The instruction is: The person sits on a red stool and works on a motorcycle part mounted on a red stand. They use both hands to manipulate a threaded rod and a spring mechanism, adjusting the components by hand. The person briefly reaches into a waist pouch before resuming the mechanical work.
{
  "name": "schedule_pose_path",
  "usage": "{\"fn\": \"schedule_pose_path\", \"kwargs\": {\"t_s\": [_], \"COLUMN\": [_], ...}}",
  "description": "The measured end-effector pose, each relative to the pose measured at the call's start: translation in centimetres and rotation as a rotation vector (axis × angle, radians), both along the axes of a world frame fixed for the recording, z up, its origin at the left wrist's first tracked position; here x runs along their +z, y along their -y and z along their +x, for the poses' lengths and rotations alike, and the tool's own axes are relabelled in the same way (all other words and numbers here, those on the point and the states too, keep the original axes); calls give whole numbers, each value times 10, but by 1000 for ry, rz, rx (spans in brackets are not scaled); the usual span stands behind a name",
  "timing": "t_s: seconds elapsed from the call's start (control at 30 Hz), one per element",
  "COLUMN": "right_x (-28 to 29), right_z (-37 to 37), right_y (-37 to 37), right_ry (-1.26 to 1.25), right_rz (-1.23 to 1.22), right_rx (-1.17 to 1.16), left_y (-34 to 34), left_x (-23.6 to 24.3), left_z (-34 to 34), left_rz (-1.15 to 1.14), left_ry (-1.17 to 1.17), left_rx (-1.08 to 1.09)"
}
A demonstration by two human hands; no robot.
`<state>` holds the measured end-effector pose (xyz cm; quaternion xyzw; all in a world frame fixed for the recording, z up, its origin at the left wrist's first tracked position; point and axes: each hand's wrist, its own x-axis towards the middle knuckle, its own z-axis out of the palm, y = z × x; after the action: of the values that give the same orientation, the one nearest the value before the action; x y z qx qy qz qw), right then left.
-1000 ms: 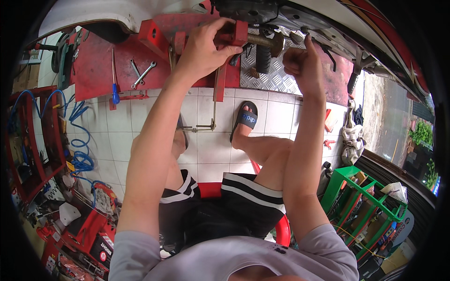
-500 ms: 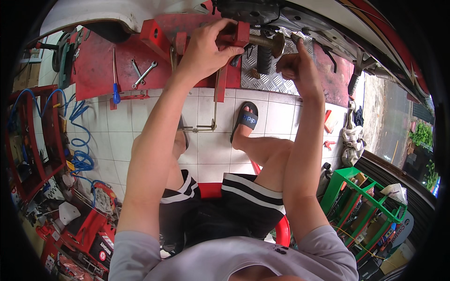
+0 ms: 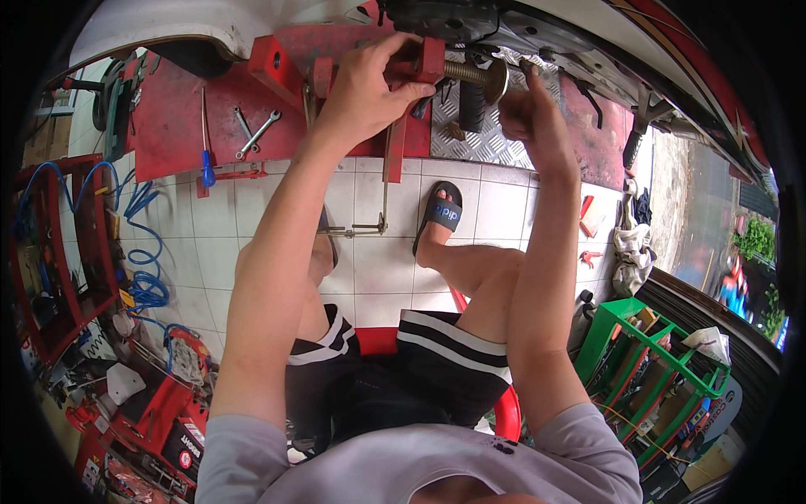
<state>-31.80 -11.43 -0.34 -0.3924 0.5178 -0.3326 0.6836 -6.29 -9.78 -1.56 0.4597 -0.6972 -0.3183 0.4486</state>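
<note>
At the edge of the red lift table [image 3: 193, 126], my left hand [image 3: 369, 88] wraps its fingers and thumb around a red metal clamp block [image 3: 432, 60]. A threaded screw [image 3: 464, 72] runs out of the block to the right and ends in a round metal disc [image 3: 499, 81]. My right hand [image 3: 537, 118] is beside the disc, fingers curled and the index finger raised. Whether those fingers touch the disc or grip a handle cannot be made out. Behind, a second red jaw [image 3: 277, 67] stands on the table.
A blue-handled screwdriver [image 3: 206, 160] and two crossed wrenches [image 3: 260, 134] lie left on the table. A motorcycle [image 3: 554, 34] looms overhead. Blue air hose [image 3: 147, 286] coils at left; a green rack [image 3: 646, 370] with tools stands at right. A thin metal rod [image 3: 357, 228] hangs below the clamp.
My right hand has shifted slightly at the disc, its curled fingers turning closer to it. My left hand keeps its hold on the clamp block. Something colourful and blurred appears on the street.
</note>
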Motion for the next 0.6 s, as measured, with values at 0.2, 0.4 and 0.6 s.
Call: {"fn": "schedule_pose_path", "kwargs": {"t_s": [0.2,0.4,0.6], "right_x": [0,-2,-3], "right_z": [2,-5,-4], "right_y": [2,3,-1], "right_ry": [104,36,116], "right_rz": [42,-52,8], "right_rx": [-110,-14,29], "left_y": [-2,-1,0], "left_x": [4,3,-2], "left_z": [0,1,1], "left_rz": [-29,-36,-33], "left_ry": [33,37,8], "left_rx": [20,16,5]}}
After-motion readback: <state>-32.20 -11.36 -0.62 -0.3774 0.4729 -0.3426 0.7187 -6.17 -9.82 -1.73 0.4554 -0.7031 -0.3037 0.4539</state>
